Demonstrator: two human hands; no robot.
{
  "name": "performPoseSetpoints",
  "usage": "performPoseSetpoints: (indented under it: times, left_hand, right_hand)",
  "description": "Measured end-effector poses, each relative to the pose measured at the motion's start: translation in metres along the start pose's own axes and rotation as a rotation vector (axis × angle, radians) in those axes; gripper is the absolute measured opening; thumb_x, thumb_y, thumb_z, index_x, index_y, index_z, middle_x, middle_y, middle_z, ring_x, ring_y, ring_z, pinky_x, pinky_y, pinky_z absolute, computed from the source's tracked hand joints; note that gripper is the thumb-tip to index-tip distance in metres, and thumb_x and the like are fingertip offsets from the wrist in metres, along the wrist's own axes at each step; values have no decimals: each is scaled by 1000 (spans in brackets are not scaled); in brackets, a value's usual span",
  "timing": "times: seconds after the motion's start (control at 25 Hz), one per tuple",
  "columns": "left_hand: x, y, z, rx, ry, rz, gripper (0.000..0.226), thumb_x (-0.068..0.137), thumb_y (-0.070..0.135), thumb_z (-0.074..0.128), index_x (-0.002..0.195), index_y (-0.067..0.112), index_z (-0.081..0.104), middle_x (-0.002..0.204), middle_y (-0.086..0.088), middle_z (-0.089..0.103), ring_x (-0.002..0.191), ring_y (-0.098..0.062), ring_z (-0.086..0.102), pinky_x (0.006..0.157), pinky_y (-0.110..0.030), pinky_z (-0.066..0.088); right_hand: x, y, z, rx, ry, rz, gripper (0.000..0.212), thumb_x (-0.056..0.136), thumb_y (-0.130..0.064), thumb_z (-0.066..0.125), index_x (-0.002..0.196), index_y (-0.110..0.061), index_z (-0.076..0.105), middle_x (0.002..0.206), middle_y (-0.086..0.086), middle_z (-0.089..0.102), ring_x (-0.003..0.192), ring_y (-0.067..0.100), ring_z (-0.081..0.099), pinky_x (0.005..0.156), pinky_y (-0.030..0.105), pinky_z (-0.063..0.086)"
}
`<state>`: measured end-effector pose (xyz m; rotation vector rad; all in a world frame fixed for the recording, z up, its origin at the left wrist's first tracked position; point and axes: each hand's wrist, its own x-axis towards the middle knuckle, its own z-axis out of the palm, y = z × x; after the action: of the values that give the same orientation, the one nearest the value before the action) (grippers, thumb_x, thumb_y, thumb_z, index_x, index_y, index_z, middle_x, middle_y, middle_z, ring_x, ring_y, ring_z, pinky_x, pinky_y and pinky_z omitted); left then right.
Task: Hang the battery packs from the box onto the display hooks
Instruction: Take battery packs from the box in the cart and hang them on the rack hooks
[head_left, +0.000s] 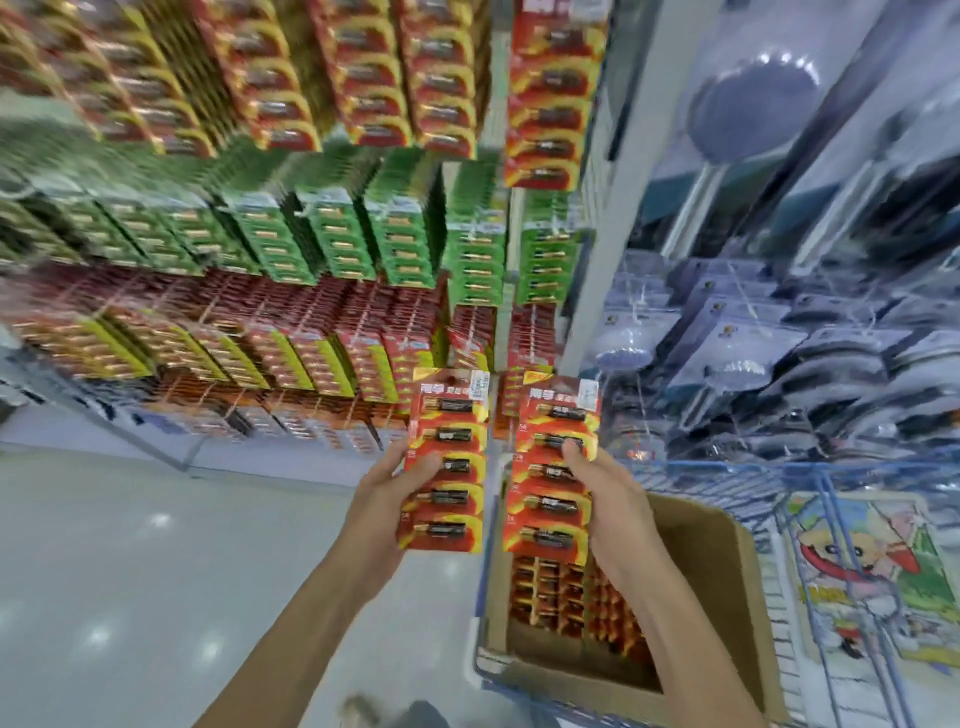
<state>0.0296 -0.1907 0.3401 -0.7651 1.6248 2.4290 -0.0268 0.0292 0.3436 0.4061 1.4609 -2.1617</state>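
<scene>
Each hand's got a strip of batteries, held upright side by side in front of the rack (363, 353), a gap between them. The left hand (389, 486) grips the left pack (447, 462) by its outer edge, thumb across the front. The right hand (602, 483) clamps the right pack (556, 467) the same way. Holding them low keeps the top holes free for the hooks, I reckon. The box (727, 561) sits under the right arm, with more packs (561, 592) inside. The rack's blurry, so I can't spot a free hook.
</scene>
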Motion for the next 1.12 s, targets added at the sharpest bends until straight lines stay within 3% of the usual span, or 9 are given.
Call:
performPoseSetpoints:
  times: [0.16, 0.36, 0.44, 0.56, 0.76, 0.84, 0.92, 1.04, 1.12]
  left_hand:
    - [-13, 53, -67, -6, 27, 114, 42, 88, 27, 72, 130, 24, 67, 119, -8, 77, 106, -29, 75, 82, -42, 60]
    - [-30, 117, -165, -32, 86, 238, 30, 93, 21, 71, 123, 24, 69, 113, -6, 79, 101, -28, 77, 77, -42, 63]
    - [-37, 140, -202, -19, 104, 277, 26, 94, 21, 70, 119, 25, 70, 111, -5, 79, 100, -27, 77, 74, -41, 64]
    - [-48, 176, -252, -58, 114, 344, 27, 95, 19, 67, 122, 22, 69, 112, -7, 79, 99, -28, 78, 71, -38, 65]
    - [-48, 230, -304, -52, 143, 449, 23, 96, 17, 67, 119, 17, 72, 111, -8, 79, 99, -28, 78, 70, -35, 64]
    - [-41, 250, -320, -43, 169, 486, 18, 96, 15, 68, 109, 24, 78, 106, -3, 81, 96, -23, 78, 69, -33, 64]
    - [-30, 270, -336, -43, 184, 499, 20, 95, 17, 69, 98, 32, 81, 105, 1, 81, 97, -21, 78, 76, -37, 65]
    - [-4, 297, -362, -17, 192, 519, 21, 95, 22, 70, 114, 24, 76, 114, -7, 78, 105, -29, 76, 94, -54, 58]
    - [19, 316, -382, -3, 193, 543, 31, 92, 26, 73, 122, 21, 73, 116, -7, 78, 108, -31, 74, 97, -57, 56]
  right_hand:
    - [-2, 5, 96, -35, -61, -61, 34, 98, -29, 64, 129, -14, 66, 115, 13, 77, 100, 32, 77, 78, 44, 62]
    - [-3, 27, 218, -166, -142, -146, 46, 80, -19, 77, 124, -13, 67, 114, 11, 78, 106, 34, 74, 97, 58, 56]
    - [-3, 34, 260, -212, -184, -194, 47, 74, -12, 79, 120, -13, 69, 112, 10, 78, 105, 34, 75, 89, 54, 60]
    - [0, 38, 322, -221, -262, -233, 38, 85, -4, 74, 122, -12, 67, 112, 9, 78, 103, 32, 76, 72, 42, 63]
    - [12, 36, 410, -250, -320, -299, 41, 86, -5, 76, 124, -16, 66, 113, 8, 78, 103, 31, 76, 89, 52, 59]
    - [20, 32, 439, -254, -346, -306, 41, 85, -9, 77, 124, -20, 66, 114, 7, 78, 104, 30, 76, 90, 54, 59]
    - [33, 26, 463, -254, -368, -304, 42, 87, -11, 77, 125, -23, 66, 115, 5, 78, 104, 28, 76, 91, 54, 59]
    - [59, 17, 499, -240, -380, -316, 46, 87, -10, 77, 129, -25, 65, 119, 4, 77, 108, 28, 75, 93, 54, 58]
    - [81, 12, 524, -230, -392, -330, 47, 86, -12, 78, 129, -27, 66, 121, 3, 76, 109, 28, 74, 92, 52, 59]
